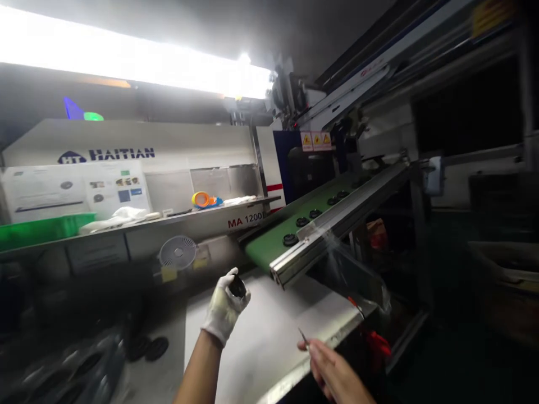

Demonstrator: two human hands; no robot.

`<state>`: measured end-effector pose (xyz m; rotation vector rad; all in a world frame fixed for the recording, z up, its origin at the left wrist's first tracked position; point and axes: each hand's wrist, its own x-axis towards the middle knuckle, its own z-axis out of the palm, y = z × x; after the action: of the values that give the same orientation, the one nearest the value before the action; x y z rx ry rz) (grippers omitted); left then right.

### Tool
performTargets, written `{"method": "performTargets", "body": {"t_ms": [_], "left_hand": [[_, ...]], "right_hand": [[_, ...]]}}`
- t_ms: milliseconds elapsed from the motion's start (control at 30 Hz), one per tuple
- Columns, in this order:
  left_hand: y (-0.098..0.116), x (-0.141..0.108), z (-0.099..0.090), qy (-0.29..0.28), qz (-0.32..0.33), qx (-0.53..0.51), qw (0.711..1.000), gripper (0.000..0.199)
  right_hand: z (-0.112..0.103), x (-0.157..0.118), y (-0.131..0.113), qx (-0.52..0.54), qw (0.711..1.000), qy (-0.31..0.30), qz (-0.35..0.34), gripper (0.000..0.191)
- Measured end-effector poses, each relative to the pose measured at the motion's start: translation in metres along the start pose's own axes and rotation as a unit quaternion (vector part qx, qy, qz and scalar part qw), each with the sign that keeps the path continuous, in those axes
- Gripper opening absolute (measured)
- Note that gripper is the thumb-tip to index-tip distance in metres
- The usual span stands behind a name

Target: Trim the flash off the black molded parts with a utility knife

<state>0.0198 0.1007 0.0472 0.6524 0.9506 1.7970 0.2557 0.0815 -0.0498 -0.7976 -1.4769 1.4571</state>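
My left hand [223, 311], in a white glove, is closed around a round black plastic part [237, 287] and holds it up over the white table sheet [265, 336]. Bare and lower right, my right hand [328, 365] pinches a thin pointed blade [302, 335], its tip directed up and left; the handle is mostly hidden in the fingers. Beyond both hands, a green conveyor belt [265, 249] slopes down toward the table, with several black round parts [290, 240] on it. More black discs [156, 348] lie on the grey surface to the left.
A metal conveyor rail [295, 261] ends above the table. Behind stands a white moulding machine [202, 146] with a shelf carrying a green tray [48, 230], an orange tape roll [202, 199] and cloths. A round grey fan [177, 252] sits below. Lower left are plastic-wrapped parts [80, 365].
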Motion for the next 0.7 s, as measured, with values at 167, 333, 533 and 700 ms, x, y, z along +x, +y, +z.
{"method": "performTargets", "body": {"t_ms": [167,333,533,700], "left_hand": [[-0.007,-0.106,-0.048,0.026,-0.075,-0.152,0.985,0.017],[-0.025,-0.126,-0.070,0.113,-0.038,-0.242,0.963,0.008],[-0.027,-0.113,-0.104,0.189,0.025,-0.285,0.939,0.008],[-0.024,-0.090,-0.111,0.220,0.005,-0.336,0.916,0.006]], "right_hand": [[0.006,-0.026,-0.020,-0.060,0.988,-0.125,-0.062,0.028],[0.064,-0.009,-0.029,-0.170,0.963,-0.178,-0.114,0.024],[0.128,0.024,-0.013,-0.323,0.897,-0.229,-0.195,0.030],[0.154,0.046,0.014,-0.399,0.862,-0.229,-0.213,0.028]]}}
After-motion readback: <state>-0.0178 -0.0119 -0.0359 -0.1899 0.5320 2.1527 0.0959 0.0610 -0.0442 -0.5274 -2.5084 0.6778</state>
